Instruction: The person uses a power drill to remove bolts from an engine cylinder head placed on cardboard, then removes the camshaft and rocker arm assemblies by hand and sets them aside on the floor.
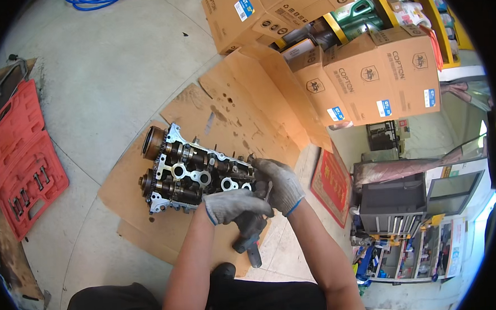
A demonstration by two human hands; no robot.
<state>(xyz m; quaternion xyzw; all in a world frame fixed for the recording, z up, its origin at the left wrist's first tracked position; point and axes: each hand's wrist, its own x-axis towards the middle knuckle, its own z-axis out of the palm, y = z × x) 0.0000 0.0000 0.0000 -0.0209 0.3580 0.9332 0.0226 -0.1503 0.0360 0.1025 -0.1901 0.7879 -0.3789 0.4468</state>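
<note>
An engine cylinder head (195, 172) with two camshafts lies on flattened cardboard in front of me. My left hand (234, 205), in a grey knit glove, is closed at the near right end of the head, over a dark power tool (249, 229) whose upper part it hides. My right hand (280, 181), gloved alike, is closed beside the right end of the head, its fingertips by the camshaft's end. A thin metal piece (269, 191) shows between the hands. What the right fingers hold is hidden.
Flattened cardboard (133, 155) covers the floor. At left lies an open red tool case (27, 161) with several sockets or bits. Cardboard boxes (367, 81) stand far right, near a yellow shelf (377, 2). A red mat (331, 187) and grey tool cabinet (391, 206) are at right.
</note>
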